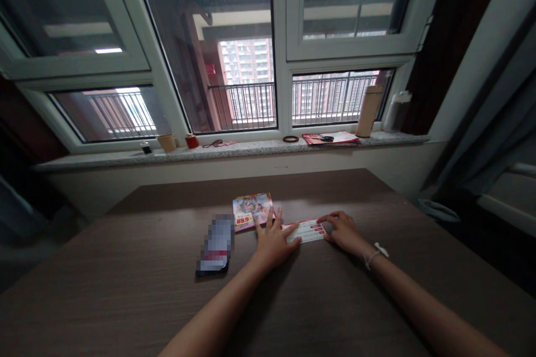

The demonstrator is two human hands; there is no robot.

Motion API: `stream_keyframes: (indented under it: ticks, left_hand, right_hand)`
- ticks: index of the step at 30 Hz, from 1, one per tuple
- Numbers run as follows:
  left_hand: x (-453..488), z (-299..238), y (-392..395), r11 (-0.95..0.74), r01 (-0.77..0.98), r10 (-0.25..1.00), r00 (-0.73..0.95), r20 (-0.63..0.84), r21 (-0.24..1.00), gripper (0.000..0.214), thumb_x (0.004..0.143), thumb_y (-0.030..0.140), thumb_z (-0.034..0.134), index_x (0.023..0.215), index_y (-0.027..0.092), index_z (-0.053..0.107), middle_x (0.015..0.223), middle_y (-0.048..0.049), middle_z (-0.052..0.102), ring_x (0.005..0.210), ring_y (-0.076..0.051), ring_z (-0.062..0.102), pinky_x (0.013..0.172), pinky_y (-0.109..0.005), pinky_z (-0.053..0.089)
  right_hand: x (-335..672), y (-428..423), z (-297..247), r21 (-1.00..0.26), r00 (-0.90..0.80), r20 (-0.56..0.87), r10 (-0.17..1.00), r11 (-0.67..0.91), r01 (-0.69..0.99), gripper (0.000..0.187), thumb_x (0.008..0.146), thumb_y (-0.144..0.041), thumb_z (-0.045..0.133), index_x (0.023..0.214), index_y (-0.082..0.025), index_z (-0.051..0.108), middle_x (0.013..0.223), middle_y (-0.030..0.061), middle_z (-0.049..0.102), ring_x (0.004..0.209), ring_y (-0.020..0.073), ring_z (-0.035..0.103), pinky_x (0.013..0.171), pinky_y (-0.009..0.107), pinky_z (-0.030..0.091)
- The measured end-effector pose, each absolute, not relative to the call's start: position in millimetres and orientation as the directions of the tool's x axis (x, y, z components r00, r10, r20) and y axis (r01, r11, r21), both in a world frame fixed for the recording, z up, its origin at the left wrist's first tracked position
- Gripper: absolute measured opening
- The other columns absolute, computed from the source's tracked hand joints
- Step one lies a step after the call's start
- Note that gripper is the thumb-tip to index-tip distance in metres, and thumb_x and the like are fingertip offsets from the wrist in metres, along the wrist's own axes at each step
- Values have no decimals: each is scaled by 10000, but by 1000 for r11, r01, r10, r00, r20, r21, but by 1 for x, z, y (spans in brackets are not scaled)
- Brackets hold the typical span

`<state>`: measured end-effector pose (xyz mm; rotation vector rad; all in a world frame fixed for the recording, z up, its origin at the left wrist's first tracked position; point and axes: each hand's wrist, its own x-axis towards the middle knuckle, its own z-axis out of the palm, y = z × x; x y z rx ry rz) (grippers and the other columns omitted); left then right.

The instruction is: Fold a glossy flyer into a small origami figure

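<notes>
My left hand (273, 244) lies on the table with its fingers spread. Its fingertips rest on the lower right corner of a colourful flyer (251, 207) marked 89.9, and its thumb is on the left end of a white printed paper slip with red labels (307, 231). At the slip's right end is my right hand (344, 232), its bent fingers on the upper edge and its thumb at the lower right corner. A bracelet circles the right wrist. Left of my left hand lies a phone (215, 248), its screen blurred out.
Beyond the brown table (125, 268) runs a stone windowsill (251, 148). On it stand a paper cup (166, 143), a small red container (191, 141), a dark bracelet (290, 139), papers (343, 138) with scissors (326, 138) on top, a tan flask (370, 111) and a clear bottle (396, 111).
</notes>
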<state>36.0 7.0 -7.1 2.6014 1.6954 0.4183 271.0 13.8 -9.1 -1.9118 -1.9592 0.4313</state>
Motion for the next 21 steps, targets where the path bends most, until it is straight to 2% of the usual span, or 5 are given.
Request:
stream_keyframes:
  ticks: [7, 13, 15, 18, 21]
  left_hand:
    - [35, -8, 7, -419, 895, 898, 383, 219, 154, 487, 860, 651, 397, 1323, 510, 442, 1533, -4, 288, 1412, -402, 118, 986, -753, -104]
    - [37, -8, 4, -403, 901, 896, 353, 268, 163, 476, 836, 642, 462, 1280, 476, 513, 1531, -10, 288, 1415, -373, 128, 1015, -722, -116]
    - [37, -7, 3, -407, 896, 892, 349, 286, 177, 458, 834, 644, 468, 1242, 454, 555, 1522, -16, 304, 1413, -361, 135, 1024, -714, -112]
    - [37, -5, 2, -422, 883, 887, 354, 298, 206, 374, 864, 608, 453, 1137, 422, 630, 1495, -10, 344, 1405, -333, 163, 1037, -708, -87]
    - [36, -4, 2, -437, 873, 881, 365, 301, 218, 290, 884, 536, 479, 1032, 376, 671, 1454, -3, 395, 1392, -308, 189, 1053, -700, -53]
  right_hand:
    - [270, 13, -7, -473, -31, 46, 998, 49, 880, 495, 674, -110, 581, 1101, -345, 669, 1214, 45, 491, 1158, 252, 437, 1014, 363, 328]
    - [260, 2, 0, -406, -137, 128, 982, 178, 897, 420, 790, -143, 474, 1105, -326, 684, 1203, 57, 541, 1184, 242, 414, 1007, 361, 330]
    - [256, -2, 1, -350, -148, 148, 978, 192, 917, 368, 832, -249, 493, 1147, -339, 660, 1229, 66, 530, 1211, 267, 381, 1009, 393, 323]
    - [252, -5, 1, -292, -157, 185, 970, 207, 934, 395, 860, -397, 502, 1240, -340, 594, 1266, 84, 504, 1234, 283, 350, 1018, 418, 312]
    - [250, -2, -1, -275, -168, 188, 968, 216, 937, 400, 890, -418, 470, 1276, -354, 554, 1289, 85, 480, 1246, 277, 347, 1015, 420, 316]
